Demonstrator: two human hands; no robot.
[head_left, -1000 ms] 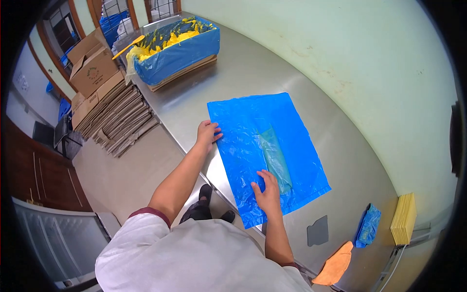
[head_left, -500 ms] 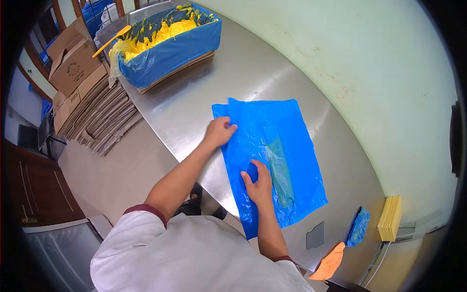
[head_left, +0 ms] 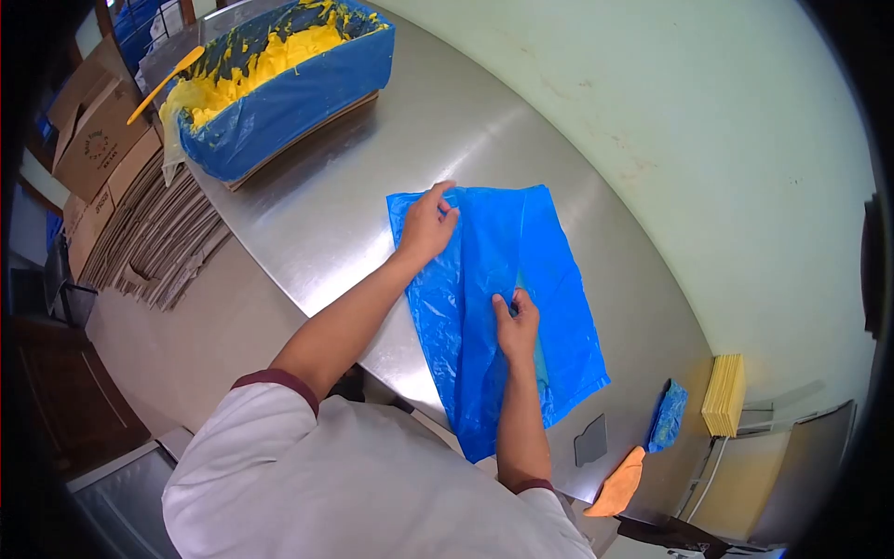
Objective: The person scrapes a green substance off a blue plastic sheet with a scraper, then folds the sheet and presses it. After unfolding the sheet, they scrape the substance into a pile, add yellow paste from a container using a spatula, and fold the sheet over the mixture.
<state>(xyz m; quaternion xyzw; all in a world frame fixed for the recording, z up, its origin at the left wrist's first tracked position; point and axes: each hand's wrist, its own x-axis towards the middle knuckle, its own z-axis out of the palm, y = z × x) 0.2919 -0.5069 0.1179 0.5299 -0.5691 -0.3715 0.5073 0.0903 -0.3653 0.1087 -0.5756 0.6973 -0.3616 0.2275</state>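
Note:
A blue plastic sheet (head_left: 568, 307) lies on the metal table in front of me, its left part folded over toward the middle. Under the fold, a greenish see-through plastic piece (head_left: 543, 368) shows only in part. My left hand (head_left: 427, 226) rests at the sheet's upper left, by the fold, with thumb and fingers apart. Near the middle, my right hand (head_left: 518, 331) pinches the folded edge of the blue plastic between thumb and fingers.
A blue-lined tub (head_left: 293, 102) of yellow paste stands at the far left, a yellow spatula (head_left: 166, 84) on its rim. Near the right end lie a grey scraper (head_left: 590, 441), an orange cloth (head_left: 616, 484), a crumpled blue plastic piece (head_left: 668, 416) and a yellow stack (head_left: 724, 395). Flattened cardboard (head_left: 154, 238) is piled left.
The sheet's left part has been drawn over to the right, covering most of the greenish plastic. My left hand moved up along the sheet; my right hand has closed on the fold's edge.

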